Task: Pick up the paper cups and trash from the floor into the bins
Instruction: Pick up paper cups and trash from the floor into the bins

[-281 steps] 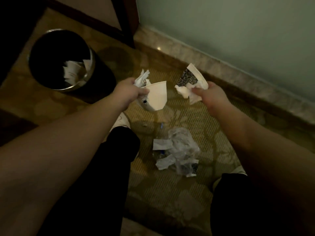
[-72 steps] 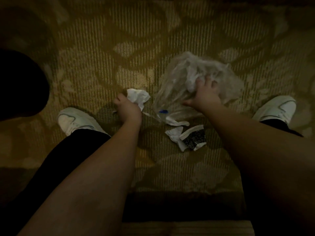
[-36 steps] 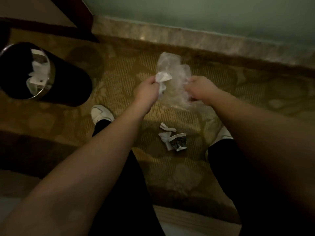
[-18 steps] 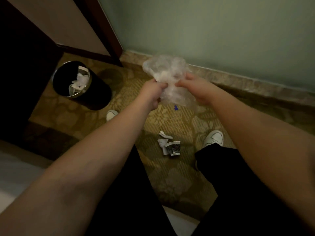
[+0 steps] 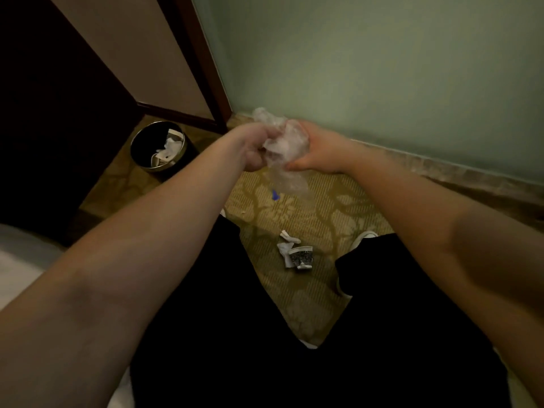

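Over at about ten o'clock from where you stood, the round black bin (image 5: 159, 147) sat on the patterned carpet (image 5: 309, 213) next to a dark panel, and it already had some white crumpled paper (image 5: 169, 148) and what looked like a flattened cup inside. Moving right, your left hand (image 5: 253, 151) was up at roughly twelve o'clock, fingers clenched into one side of a scrunched clear plastic bag (image 5: 284, 148). Your right hand (image 5: 316, 154) was just beside it, fingers and thumb curled round the other side of that same bag, so the wad was squeezed between both hands in mid-air, well above the floor. A loose tail of the plastic hung down below your hands, with a small blue bit (image 5: 275, 195) showing near its end; couldn't tell whether that was part of the bag or lying on the carpet. Down between your feet, close to six o'clock from the bag, a crushed paper cup (image 5: 301, 257) with a dark print lay on its side, touching a couple of white paper scraps (image 5: 287, 245). Your right shoe (image 5: 365, 238) poked out just to the right of it.
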